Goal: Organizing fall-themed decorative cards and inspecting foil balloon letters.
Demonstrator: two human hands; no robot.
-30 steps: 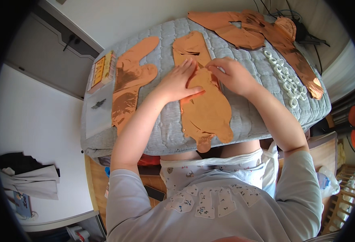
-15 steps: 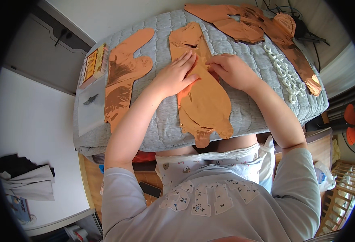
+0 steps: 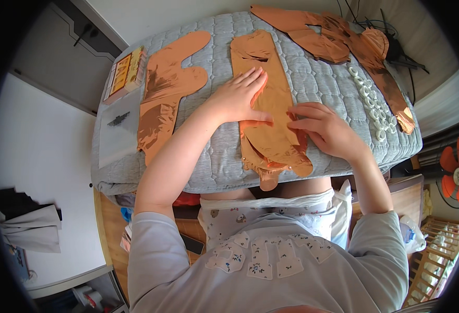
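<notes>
A flat, uninflated copper-coloured foil balloon lies lengthwise on the quilted mattress in front of me, its sides folded inward. My left hand rests on its left and middle part, fingers stretched out and thumb spread. At the balloon's right edge is my right hand, its fingers apart and bent a little, the fingertips touching the foil. Rounded lobes and a tab stick out at the near end, close to the mattress edge. Part of the foil is hidden under both hands.
To the left lie another copper foil balloon, a box and a clear plastic sheet. More copper foil stretches across the far right, beside several white rings. An orange-bladed fan stands right of the mattress.
My right hand has moved nearer to me along the balloon's right edge, and its fingers have spread. The balloon's right side now lies folded in, straighter and narrower. My left hand stays on the foil.
</notes>
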